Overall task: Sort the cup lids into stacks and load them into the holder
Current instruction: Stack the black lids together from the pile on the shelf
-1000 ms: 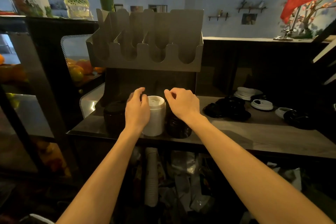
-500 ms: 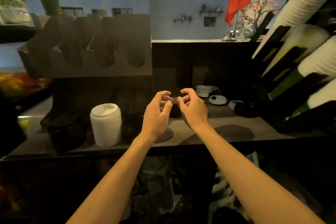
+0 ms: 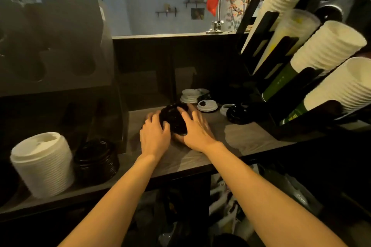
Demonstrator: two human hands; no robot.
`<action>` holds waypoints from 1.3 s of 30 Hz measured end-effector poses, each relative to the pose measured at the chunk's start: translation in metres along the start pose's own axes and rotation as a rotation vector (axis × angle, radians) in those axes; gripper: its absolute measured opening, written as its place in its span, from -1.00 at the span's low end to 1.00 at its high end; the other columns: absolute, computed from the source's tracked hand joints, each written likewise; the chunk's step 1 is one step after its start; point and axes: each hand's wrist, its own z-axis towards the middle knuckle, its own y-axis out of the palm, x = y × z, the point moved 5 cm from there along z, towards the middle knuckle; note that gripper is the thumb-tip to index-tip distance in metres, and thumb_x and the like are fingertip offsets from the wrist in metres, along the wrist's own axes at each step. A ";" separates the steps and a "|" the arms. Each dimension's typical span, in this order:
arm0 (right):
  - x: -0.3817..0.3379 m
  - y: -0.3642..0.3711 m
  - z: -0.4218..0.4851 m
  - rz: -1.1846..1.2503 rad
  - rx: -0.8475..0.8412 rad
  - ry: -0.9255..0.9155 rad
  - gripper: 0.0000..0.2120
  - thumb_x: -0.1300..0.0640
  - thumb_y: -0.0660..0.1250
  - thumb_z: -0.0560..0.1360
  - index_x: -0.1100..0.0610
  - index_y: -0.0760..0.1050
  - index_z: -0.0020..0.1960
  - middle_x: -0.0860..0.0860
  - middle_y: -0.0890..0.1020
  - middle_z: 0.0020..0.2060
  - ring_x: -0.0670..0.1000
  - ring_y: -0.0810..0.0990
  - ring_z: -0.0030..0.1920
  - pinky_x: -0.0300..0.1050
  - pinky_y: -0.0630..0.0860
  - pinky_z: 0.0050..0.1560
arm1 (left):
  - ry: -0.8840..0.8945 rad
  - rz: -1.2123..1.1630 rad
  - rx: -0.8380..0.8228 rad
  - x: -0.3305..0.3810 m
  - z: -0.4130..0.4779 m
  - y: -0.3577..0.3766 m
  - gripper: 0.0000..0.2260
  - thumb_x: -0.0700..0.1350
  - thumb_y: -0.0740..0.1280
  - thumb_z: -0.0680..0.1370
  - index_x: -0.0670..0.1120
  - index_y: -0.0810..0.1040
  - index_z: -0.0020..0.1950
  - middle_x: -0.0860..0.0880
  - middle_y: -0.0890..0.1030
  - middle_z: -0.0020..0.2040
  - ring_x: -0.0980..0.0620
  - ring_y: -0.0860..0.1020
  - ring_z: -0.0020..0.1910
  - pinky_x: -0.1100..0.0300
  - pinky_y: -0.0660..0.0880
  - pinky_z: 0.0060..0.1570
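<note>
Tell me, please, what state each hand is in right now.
Left hand: fingers curled round the black lids.
Right hand: open, fingers laid flat against the same lids.

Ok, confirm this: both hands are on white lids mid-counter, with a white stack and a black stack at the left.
Wrong colour: the head view shows the left hand and right hand on black lids, not white. The white stack and black stack do stand at the left.
</note>
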 end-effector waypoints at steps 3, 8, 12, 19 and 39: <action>-0.001 0.012 0.015 -0.069 -0.110 -0.035 -0.21 -0.19 0.35 0.54 -0.10 0.03 0.63 0.01 -0.05 0.64 0.13 0.00 0.61 0.08 0.01 0.56 | -0.100 0.125 -0.082 -0.011 0.011 0.006 -0.51 -0.05 0.20 0.67 -0.04 0.25 0.60 -0.14 0.21 0.62 -0.28 0.41 0.43 -0.16 0.33 0.39; 0.002 0.010 0.018 -0.021 -0.023 -0.035 -0.45 -0.11 0.36 0.55 -0.02 0.34 0.49 0.03 0.31 0.48 0.13 0.34 0.43 0.04 0.33 0.41 | -0.128 0.177 -0.085 -0.014 0.011 0.008 -0.68 -0.03 0.18 0.68 -0.07 0.48 0.41 -0.16 0.55 0.32 -0.24 0.49 0.32 -0.12 0.30 0.36; 0.003 0.004 0.013 0.000 0.021 -0.027 -0.48 -0.17 0.39 0.51 0.01 0.42 0.40 0.03 0.41 0.33 0.08 0.37 0.34 -0.04 0.37 0.29 | -0.122 0.165 0.019 -0.013 0.008 -0.001 -0.69 -0.02 0.25 0.65 -0.09 0.49 0.37 -0.18 0.60 0.22 -0.25 0.54 0.23 -0.12 0.38 0.26; 0.001 0.004 0.009 0.018 -0.081 0.003 -0.36 -0.31 0.29 0.52 -0.02 0.32 0.49 0.04 0.38 0.46 0.09 0.29 0.48 0.02 0.17 0.48 | -0.275 -0.011 -0.041 -0.024 0.008 0.002 -0.60 0.05 0.34 0.59 -0.13 0.47 0.35 -0.17 0.65 0.15 -0.23 0.58 0.19 -0.11 0.48 0.26; 0.002 -0.004 0.002 0.107 0.030 0.030 -0.08 -0.33 0.52 0.33 0.05 0.24 0.50 0.01 0.23 0.36 0.04 0.21 0.45 -0.04 0.30 0.45 | -0.377 -0.724 0.159 -0.035 -0.003 -0.013 -0.43 -0.24 0.54 0.48 -0.09 0.42 0.45 0.04 0.48 0.22 0.07 0.45 0.25 0.22 0.39 0.19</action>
